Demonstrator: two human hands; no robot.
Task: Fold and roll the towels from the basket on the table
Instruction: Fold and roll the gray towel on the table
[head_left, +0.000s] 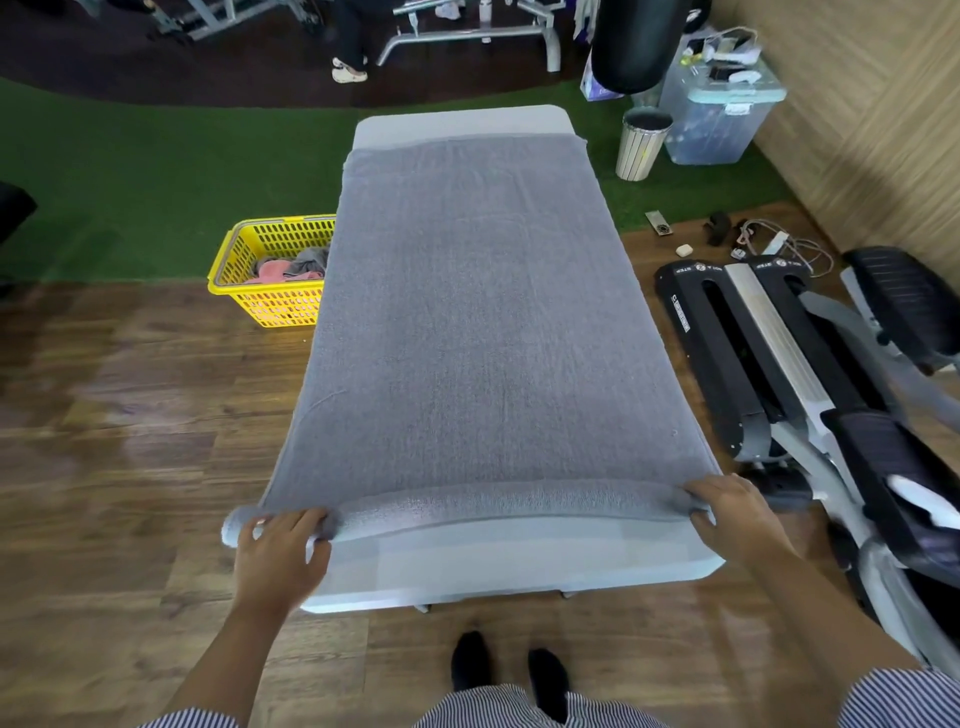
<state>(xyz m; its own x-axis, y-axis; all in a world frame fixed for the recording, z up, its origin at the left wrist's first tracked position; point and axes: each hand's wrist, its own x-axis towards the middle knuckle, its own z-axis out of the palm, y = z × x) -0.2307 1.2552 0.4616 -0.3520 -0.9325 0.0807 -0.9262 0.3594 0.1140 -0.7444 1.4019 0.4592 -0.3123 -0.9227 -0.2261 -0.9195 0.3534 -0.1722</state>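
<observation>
Gripping towel roll (483, 501) | left hand (283, 545), right hand (735, 512) curled over ends | table (519, 564)

Your way up the towel (478, 312) lies open (basket (270, 275) left, stepper machine (769, 353) right, both off-table).

The towel (478, 312) is matt grey terry cloth, nubbly, covering the smooth, pale, matt worktop (509, 561). Beside the worktop, the basket (260, 291) is glossy yellow perforated plastic on shiny wood-look floor (130, 415).
</observation>
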